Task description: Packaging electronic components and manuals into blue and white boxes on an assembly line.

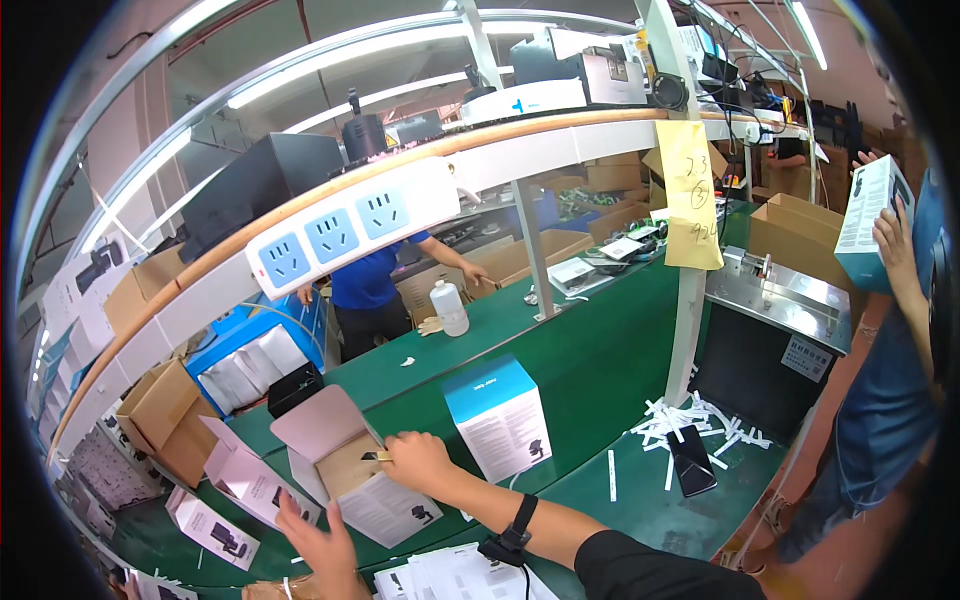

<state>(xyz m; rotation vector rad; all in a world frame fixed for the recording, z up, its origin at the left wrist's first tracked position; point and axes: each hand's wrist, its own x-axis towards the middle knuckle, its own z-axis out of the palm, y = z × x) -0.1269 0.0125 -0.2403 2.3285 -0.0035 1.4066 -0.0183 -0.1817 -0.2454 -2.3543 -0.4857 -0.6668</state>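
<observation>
An open white product box (345, 470) with a brown cardboard insert lies on the green table (590, 370) in front of me. My right hand (418, 460) rests at the box's opening, pinching a small dark part at the insert's edge. My left hand (320, 545) spreads open against the lower left side of the same box. A closed white box with a blue top (498, 415) stands upright just right of my right hand. On my right wrist is a black band.
Another open box (245, 480) and a flat box (212, 530) lie at left. White paper strips (700, 425) and a black phone (691, 460) sit at right. Leaflets (450, 578) lie near me. A person in blue (365, 290) works opposite; another at right holds a box (868, 220).
</observation>
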